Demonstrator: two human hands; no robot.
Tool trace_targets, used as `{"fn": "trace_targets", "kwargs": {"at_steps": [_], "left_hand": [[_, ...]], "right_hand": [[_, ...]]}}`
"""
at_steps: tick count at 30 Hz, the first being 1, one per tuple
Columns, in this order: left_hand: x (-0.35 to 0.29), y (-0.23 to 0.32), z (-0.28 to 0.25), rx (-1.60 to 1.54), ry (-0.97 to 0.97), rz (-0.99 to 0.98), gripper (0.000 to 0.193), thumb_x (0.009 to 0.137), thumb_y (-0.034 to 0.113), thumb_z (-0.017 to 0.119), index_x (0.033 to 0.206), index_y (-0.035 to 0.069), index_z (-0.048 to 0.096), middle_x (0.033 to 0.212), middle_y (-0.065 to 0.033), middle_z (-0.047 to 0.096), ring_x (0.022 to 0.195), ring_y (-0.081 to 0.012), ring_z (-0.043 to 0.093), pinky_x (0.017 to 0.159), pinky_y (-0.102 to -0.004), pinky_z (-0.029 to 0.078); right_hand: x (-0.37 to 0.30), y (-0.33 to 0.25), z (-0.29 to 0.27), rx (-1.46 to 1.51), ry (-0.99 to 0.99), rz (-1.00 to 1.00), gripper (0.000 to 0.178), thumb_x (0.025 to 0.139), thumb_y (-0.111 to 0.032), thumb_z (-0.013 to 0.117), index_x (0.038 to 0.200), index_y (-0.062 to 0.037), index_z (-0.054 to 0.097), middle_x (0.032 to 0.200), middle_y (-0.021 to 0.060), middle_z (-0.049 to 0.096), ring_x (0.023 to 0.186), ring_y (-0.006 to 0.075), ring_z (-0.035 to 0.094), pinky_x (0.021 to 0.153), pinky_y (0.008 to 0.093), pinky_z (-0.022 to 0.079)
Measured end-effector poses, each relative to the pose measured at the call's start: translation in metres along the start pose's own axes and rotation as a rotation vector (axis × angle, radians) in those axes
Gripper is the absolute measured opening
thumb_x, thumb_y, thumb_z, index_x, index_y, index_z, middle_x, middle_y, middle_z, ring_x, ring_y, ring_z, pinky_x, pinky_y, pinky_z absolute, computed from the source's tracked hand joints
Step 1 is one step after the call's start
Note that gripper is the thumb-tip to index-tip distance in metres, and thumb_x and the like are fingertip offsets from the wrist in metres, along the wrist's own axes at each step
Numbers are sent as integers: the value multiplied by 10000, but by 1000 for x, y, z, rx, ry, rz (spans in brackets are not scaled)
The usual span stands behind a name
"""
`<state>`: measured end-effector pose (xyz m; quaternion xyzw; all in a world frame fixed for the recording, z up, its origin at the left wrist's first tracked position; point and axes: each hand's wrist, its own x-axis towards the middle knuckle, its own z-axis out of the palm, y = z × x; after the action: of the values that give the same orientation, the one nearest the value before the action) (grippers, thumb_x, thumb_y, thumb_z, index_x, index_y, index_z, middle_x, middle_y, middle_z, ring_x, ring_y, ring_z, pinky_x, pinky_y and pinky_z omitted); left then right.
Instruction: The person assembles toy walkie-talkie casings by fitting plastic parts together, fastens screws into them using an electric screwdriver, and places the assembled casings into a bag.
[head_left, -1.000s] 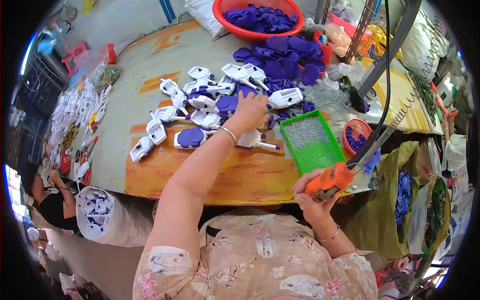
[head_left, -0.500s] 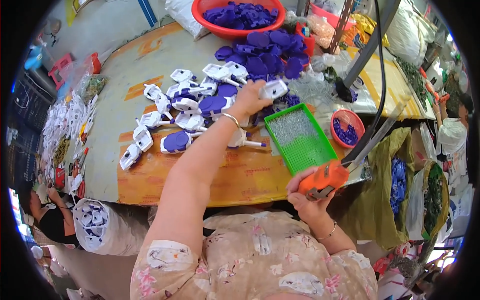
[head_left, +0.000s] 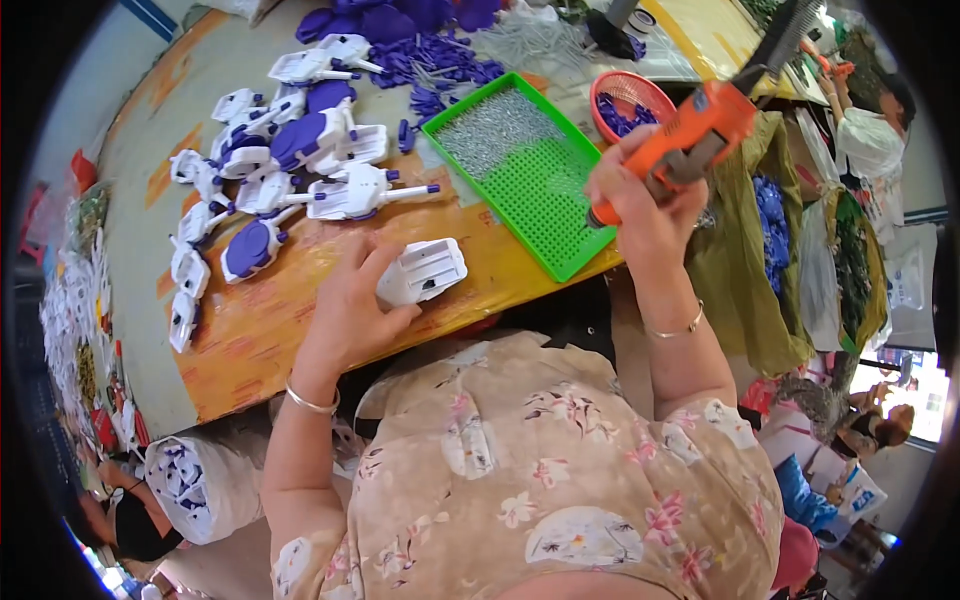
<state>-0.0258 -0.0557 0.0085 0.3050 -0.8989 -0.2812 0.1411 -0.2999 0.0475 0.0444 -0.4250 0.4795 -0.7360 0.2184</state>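
Head view:
1. Smooth white-and-purple plastic cases (head_left: pixel 304 140) lie heaped.
2. Left hand (head_left: pixel 358 298): thumb and fingers apart around a ribbed white shell (head_left: pixel 440 268) near the table's (head_left: pixel 495 245) edge; whether they grip, I cannot tell.
3. Perforated green tray (head_left: pixel 548 212).
4. Right hand (head_left: pixel 652 205), raised, clamped around an orange power screwdriver (head_left: pixel 705 122).

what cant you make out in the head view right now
All in the head view:
White housing: underside faces away from the camera.
Orange power tool: grip partly covered by the right hand.
Purple oval pieces: pile cut off by the top edge.
Metal bits in the green tray: too small to count.
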Motion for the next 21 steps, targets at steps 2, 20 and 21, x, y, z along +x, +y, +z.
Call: {"fn": "trace_targets", "kwargs": {"at_steps": [2,20,21], "left_hand": [[-4,5,7,-76,6,5,591,607,119,786,1160,41,591,1031,-156,549,933,-336,572,768,-402,496],[5,25,37,-138,5,104,601,626,112,792,1192,78,595,1067,-148,550,996,-339,538,857,-422,445],[5,25,37,-142,5,100,602,625,111,793,1192,79,596,1070,-147,550,997,-340,538,859,-422,444]], "right_hand": [[2,7,-5,-11,2,7,114,781,52,597,867,11,534,722,73,577,592,141,563,564,280,470],[-4,25,-16,-60,106,-64,77,839,3,620,872,-3,550,699,46,581,585,125,556,558,279,463],[-4,26,-17,-59,107,-63,77,839,3,620,872,-3,550,699,46,581,585,125,556,558,279,463]]}}
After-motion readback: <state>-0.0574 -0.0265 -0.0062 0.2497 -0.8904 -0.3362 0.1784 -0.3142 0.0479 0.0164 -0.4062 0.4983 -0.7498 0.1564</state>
